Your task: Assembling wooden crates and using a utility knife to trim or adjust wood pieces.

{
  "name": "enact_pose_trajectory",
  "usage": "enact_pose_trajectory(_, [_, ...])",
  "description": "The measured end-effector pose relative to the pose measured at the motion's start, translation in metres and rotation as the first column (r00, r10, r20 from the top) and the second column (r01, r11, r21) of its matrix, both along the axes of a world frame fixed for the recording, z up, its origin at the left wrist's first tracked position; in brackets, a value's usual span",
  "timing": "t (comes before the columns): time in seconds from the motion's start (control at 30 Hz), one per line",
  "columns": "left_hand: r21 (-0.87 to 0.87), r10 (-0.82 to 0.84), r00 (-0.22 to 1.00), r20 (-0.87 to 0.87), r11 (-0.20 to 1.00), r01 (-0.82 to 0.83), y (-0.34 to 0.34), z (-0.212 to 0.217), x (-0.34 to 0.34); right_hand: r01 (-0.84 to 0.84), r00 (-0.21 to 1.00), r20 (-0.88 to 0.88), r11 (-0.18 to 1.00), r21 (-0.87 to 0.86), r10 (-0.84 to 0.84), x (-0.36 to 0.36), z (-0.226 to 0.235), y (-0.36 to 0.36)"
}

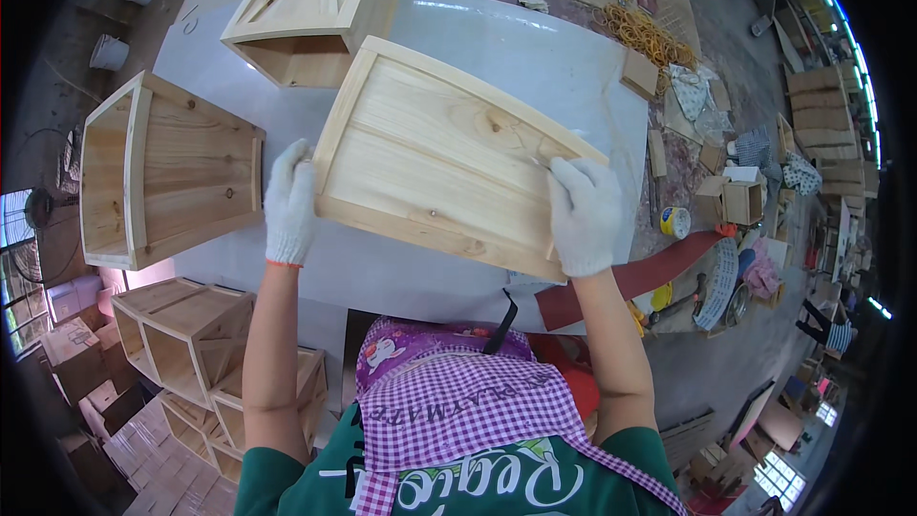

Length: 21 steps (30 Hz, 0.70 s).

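A pale wooden box (435, 148) with a framed, knotty plank face is held tilted above the table in front of me. My left hand (289, 201), in a white knit glove, is closed around its left end. On the right end my right hand (585, 215), gloved the same way, grips with curled fingers near the upper corner. A small dark mark shows by those fingertips; I cannot make out what it is. The underside and far side of the box are hidden.
Two similar open boxes stand on the grey-white table (373, 272): one box (196, 172) at left, another box (320, 10) at the back. More boxes (191, 330) are stacked lower left. At right lie a red-brown strip (630, 282), a tape roll (675, 222) and tangled yellow cord (650, 33).
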<state>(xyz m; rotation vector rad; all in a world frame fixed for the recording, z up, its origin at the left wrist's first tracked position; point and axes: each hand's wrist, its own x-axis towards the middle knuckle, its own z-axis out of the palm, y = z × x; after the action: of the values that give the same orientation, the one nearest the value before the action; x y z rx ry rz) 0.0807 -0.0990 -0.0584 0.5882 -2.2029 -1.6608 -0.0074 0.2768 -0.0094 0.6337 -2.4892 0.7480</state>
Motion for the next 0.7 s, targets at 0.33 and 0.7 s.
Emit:
enact_pose_trajectory(0.33, [0.001, -0.013, 0.967, 0.253, 1.000, 0.013, 0.021, 0.019, -0.006, -0.076, 0.997, -0.005, 0.972, 0.223, 0.079, -0.038, -0.021, -0.021])
enact_pose_trajectory(0.7, [-0.002, 0.018, 0.962, 0.274, 1.000, -0.019, 0.023, 0.020, -0.008, -0.172, 0.985, 0.078, 0.917, 0.359, 0.154, -0.050, -0.019, -0.035])
